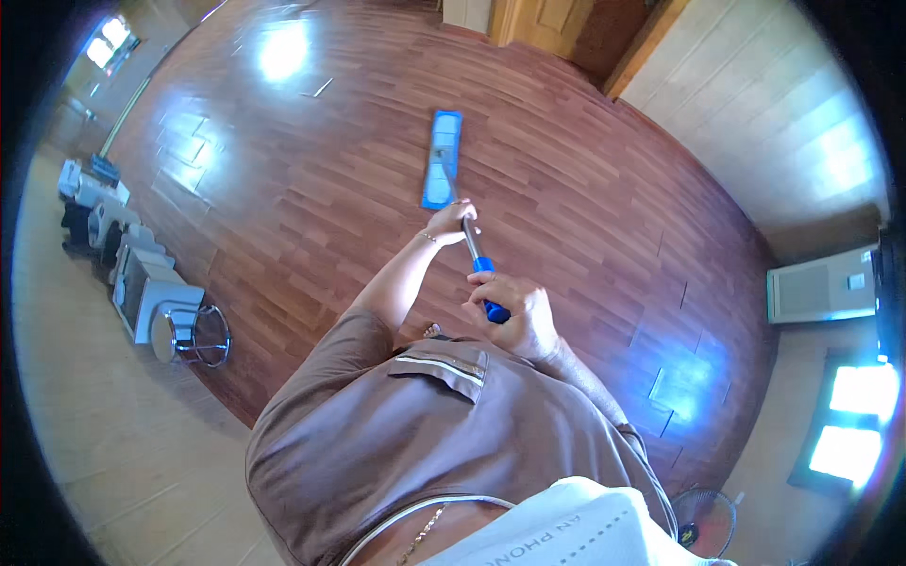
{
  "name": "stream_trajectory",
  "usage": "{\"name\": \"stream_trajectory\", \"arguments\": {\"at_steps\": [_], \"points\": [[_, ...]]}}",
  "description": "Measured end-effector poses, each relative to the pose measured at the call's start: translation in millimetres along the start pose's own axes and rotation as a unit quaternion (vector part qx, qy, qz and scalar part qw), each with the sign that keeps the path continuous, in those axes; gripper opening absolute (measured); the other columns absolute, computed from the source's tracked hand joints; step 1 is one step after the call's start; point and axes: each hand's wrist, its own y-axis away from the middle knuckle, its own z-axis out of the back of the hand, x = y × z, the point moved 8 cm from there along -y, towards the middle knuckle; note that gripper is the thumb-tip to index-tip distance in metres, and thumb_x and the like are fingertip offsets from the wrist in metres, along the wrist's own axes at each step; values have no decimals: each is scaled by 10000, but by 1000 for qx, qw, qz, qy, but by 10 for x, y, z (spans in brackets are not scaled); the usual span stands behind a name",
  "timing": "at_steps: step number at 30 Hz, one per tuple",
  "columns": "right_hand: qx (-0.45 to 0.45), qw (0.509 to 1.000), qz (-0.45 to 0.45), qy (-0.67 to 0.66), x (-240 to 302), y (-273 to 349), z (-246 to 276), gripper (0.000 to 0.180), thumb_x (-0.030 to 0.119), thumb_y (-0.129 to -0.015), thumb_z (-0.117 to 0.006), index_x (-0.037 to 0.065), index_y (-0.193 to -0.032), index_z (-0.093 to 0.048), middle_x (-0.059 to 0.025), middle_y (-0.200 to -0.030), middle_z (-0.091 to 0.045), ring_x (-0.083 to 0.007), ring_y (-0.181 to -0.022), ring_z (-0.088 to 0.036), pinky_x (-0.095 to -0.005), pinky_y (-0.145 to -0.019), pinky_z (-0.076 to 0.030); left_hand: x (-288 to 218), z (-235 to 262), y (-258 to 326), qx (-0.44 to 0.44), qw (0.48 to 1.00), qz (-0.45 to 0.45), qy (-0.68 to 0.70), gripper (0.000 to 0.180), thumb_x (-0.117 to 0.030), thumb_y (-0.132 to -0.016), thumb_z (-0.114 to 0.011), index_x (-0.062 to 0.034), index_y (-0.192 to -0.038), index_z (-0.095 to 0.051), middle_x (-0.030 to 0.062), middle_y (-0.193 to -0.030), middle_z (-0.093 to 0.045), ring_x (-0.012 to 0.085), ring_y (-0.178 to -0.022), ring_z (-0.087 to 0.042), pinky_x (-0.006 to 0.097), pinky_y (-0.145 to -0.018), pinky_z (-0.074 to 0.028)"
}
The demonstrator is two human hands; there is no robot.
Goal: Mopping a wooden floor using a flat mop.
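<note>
A flat mop with a blue rectangular head [441, 179] lies on the wood-look floor ahead of me. Its metal pole [473, 241] runs back toward my body and ends in a blue grip [483, 265]. My left hand [447, 224] is closed around the pole, nearer the mop head. Closer to my chest, my right hand [517, 307] wraps the blue grip at the pole's end. Both hands partly cover the pole where they hold it.
Along the left wall stand a round stool [193, 335] with a chrome ring, a white cabinet-like box [156, 292] and other items. A white appliance [821, 286] is by the right wall. A fan [706, 522] stands at lower right. A wooden door [547, 26] is at the far end.
</note>
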Motion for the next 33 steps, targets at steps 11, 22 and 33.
{"name": "stream_trajectory", "arguments": {"at_steps": [11,22,33], "points": [[-109,922,371,20,774,110,656,255,277,-737,-776,118,-870,-627,-24,-763,-631,-195,-632,-595,-345,-572,-485,-1786,-306,73,18,951,-244,187,278,-207,-787,-770,-77,-958,-593,62,-891,-560,186,-806,-553,328,-739,-470],[-92,991,99,16,-625,333,1120,266,265,-661,-765,120,-815,-603,-66,-725,-611,-307,-739,-609,-416,-638,-481,-3036,788,914,99,875,-143,451,1079,-356,-680,-849,-123,-1493,-179,182,-1484,-314,340,-1340,-384,491,-1096,-331],[-57,978,-158,123,-2761,958,790,223,331,-687,-712,147,-747,-602,-54,-815,-649,-304,-897,-630,-501,-777,-432,-4365,1316,1188,-142,939,-299,91,168,-186,-815,-734,-71,-863,-622,54,-766,-674,241,-763,-685,449,-838,-478]]}}
